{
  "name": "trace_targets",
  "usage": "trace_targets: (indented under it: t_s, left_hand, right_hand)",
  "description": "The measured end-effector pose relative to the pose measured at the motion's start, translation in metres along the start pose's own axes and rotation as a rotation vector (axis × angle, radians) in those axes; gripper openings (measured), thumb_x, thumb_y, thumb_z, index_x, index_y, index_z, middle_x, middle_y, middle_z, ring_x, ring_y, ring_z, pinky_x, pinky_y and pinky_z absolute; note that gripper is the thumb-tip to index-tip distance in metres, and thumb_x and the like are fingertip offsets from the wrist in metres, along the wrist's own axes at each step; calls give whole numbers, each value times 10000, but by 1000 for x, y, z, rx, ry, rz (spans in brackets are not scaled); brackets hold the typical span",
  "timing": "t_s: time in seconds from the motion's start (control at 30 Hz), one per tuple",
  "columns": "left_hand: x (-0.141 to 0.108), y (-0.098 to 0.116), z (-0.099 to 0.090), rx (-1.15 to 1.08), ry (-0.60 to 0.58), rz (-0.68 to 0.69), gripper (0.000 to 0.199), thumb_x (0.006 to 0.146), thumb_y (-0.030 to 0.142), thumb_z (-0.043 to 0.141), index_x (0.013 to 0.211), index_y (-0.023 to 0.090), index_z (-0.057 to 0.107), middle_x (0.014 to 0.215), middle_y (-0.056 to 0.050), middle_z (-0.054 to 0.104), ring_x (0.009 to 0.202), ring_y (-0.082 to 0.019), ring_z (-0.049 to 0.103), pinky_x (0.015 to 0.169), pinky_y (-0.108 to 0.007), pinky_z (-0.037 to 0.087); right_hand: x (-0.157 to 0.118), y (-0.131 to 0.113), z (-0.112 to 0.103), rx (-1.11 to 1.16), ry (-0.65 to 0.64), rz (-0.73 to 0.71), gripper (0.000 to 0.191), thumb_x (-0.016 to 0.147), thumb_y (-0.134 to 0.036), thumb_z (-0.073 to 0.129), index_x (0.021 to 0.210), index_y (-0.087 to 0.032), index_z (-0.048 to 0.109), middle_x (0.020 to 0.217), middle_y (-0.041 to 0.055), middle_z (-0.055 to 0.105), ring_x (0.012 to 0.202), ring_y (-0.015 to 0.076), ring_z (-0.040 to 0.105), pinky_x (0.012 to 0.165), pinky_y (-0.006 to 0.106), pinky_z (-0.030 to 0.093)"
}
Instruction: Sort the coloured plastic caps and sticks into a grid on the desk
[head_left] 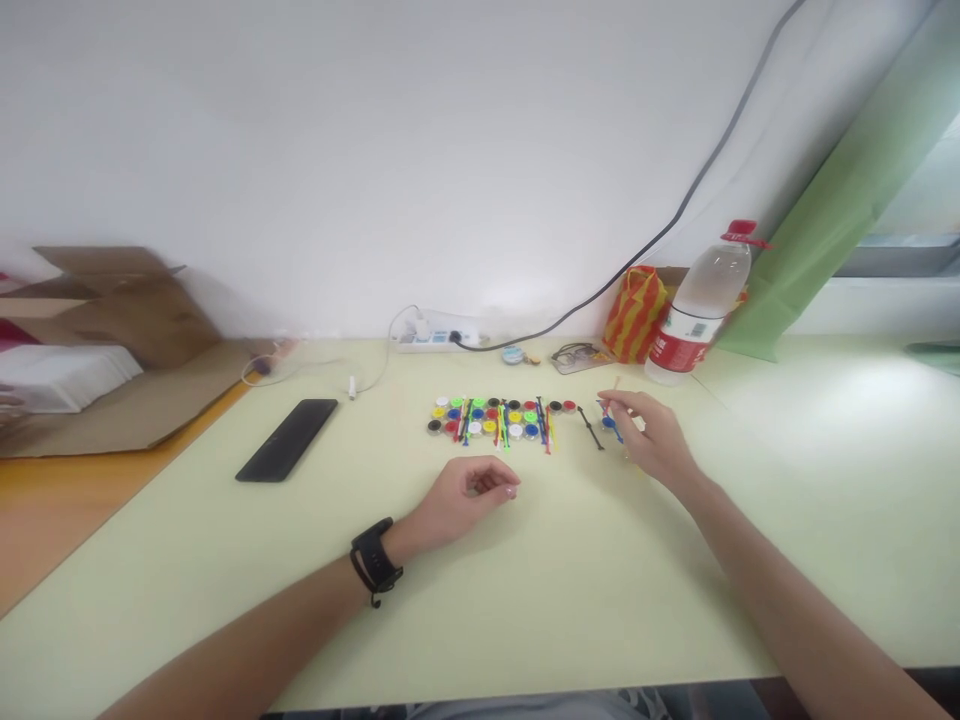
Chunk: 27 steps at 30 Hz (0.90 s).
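Observation:
My left hand (474, 492) rests over the table with its fingers curled in and the thumb close against them; nothing shows in it. On the right, my right hand (651, 435) has its thumb and forefinger pinched at a thin orange-red plastic stick (616, 382), which is blurred. A blue round piece (608, 424) lies under that hand, partly hidden along with other small parts. Just left of it is a black plastic stick (590, 428) with knobbed ends. Rows of small round coloured pieces (490, 427) alternate with bundles of thin coloured sticks (503, 425) beyond my left hand.
A black phone (287, 440) lies on the left. Along the wall stand a power strip (442, 335) with cables, a pair of glasses (577, 355), a red-yellow bag (636, 315) and a large water bottle (697, 310). An open cardboard box (165, 310) is at far left.

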<state>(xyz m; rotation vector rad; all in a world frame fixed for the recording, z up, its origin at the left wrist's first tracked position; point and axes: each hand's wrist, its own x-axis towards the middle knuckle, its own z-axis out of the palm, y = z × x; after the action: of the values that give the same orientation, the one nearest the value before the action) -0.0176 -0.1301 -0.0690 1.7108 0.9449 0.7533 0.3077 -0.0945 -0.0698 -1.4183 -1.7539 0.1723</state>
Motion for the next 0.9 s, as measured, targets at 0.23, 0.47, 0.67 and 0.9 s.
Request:
trace_targets:
  t_s: [0.23,0.47,0.67,0.9]
  left_hand:
    - [0,1,0,9,-10,-7,217,887,380,730,946,172,753,901,-60,728,825,-166,635,775,-293,498]
    - [0,2,0,16,-15,1,241,885,405,727,930,170,754,886,-63,724,813,-173,631,764,-299,500]
    - [0,2,1,19,-15,12,247,884,416,724,927,175,757,888,-62,726,817,-173,634,768,-299,506]
    - [0,2,0,37,-22,8,253,886,418,716,929,172,758,891,-67,729,816,-177,629,768,-311,508]
  right_hand:
    - [-3,-1,13,17,-105,-2,217,926,-285,505,1004,-203,691,873,66,736,670,199,641,717,355,525]
    - [-5,1,22,-80,-123,-57,228,957,-234,426,1029,-221,642,1050,97,722,850,235,658,776,366,494]
    - [-7,0,26,-239,-265,-69,199,924,-147,388,954,-224,569,932,70,686,823,235,602,745,348,414]
    - [-5,-3,29,-342,-348,-108,198,863,-83,415,906,-213,557,858,67,676,874,251,579,773,354,352]
